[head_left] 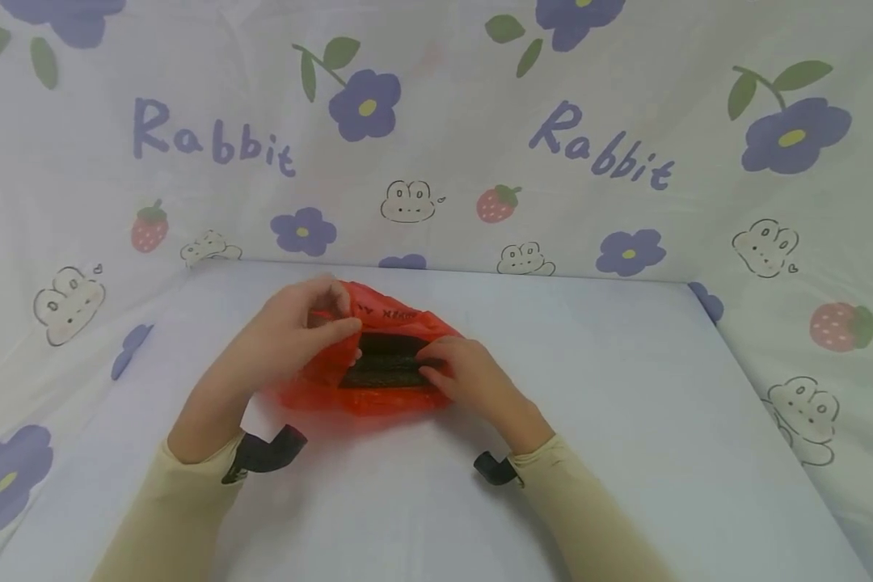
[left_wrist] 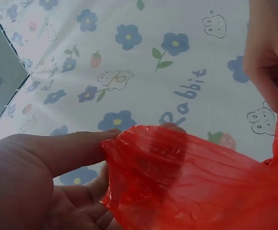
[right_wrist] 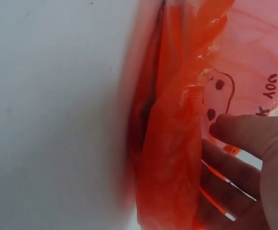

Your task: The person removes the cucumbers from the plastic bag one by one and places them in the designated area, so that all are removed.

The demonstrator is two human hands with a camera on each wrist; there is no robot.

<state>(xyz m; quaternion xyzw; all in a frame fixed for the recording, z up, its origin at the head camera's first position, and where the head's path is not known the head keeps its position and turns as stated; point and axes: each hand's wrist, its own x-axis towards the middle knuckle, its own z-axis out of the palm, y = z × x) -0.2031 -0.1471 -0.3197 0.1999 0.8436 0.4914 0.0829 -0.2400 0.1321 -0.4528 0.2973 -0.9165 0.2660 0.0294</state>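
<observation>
A red plastic bag (head_left: 393, 400) with dark printing lies on the white table, its mouth spread. Inside it show long dark green things that look like cucumbers (head_left: 381, 370), side by side. My left hand (head_left: 291, 331) pinches the bag's left edge between thumb and fingers and holds it up; the left wrist view shows the thin film stretched from these fingers. At the bag's right side is my right hand (head_left: 473, 376), its fingertips beside the cucumbers' right ends. In the right wrist view its fingers (right_wrist: 232, 167) go partly behind the red film, the thumb apart from them.
The white table (head_left: 626, 404) extends around the bag. Behind and at both sides hangs a pale cloth (head_left: 451, 97) printed with flowers, strawberries and rabbits. A dark curved piece is on each wrist, by the cream sleeves (head_left: 167, 509).
</observation>
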